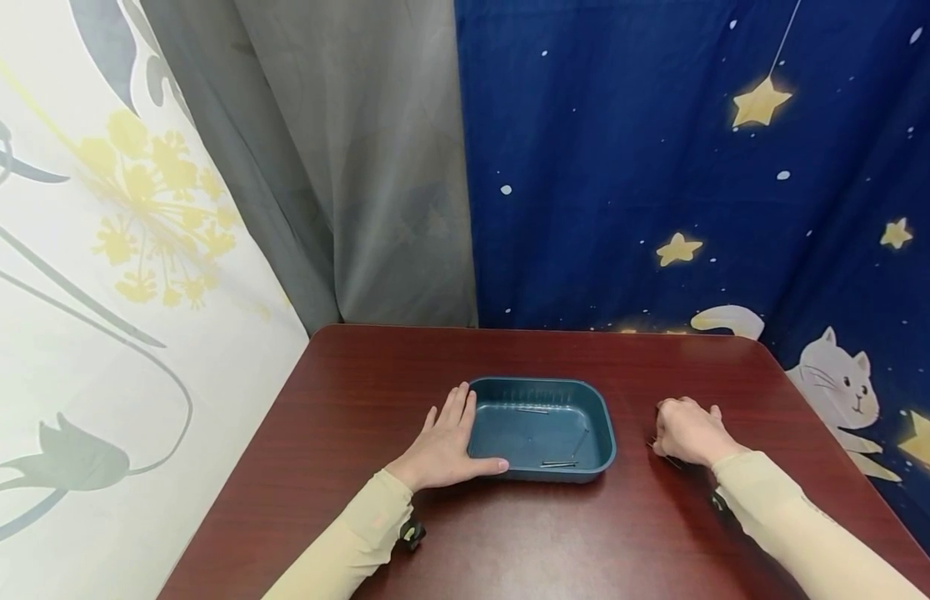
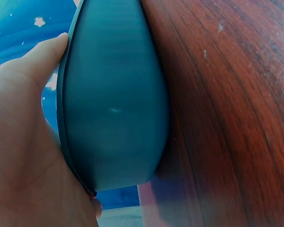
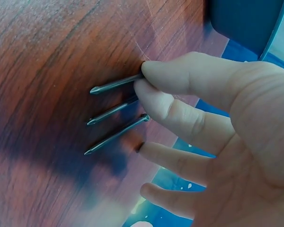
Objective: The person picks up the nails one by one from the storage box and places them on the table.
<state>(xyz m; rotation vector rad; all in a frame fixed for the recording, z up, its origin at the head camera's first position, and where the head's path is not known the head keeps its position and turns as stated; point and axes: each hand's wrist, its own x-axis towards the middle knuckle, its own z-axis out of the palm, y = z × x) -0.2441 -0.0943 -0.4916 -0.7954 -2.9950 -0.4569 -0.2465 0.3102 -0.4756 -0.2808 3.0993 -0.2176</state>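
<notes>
A blue-green plastic tray (image 1: 510, 433) sits on the table with several thin nails (image 1: 559, 463) lying in it. My left hand (image 1: 444, 450) rests against the tray's left end, fingers straight along the rim and thumb on the front edge. In the left wrist view the thumb touches the rim of the tray wall (image 2: 113, 94). To the right of the tray, my right hand (image 1: 690, 432) is low over the table. Its thumb and index finger pinch a nail (image 3: 114, 84) near one end, as the right wrist view shows. Two more nails (image 3: 118, 135) lie beside it on the wood.
The dark red wooden table (image 1: 390, 367) has rounded far corners. Behind it hang a grey curtain (image 1: 390, 167) and a blue star-patterned curtain (image 1: 622, 167). A white flower-patterned surface (image 1: 75, 350) stands along the left side.
</notes>
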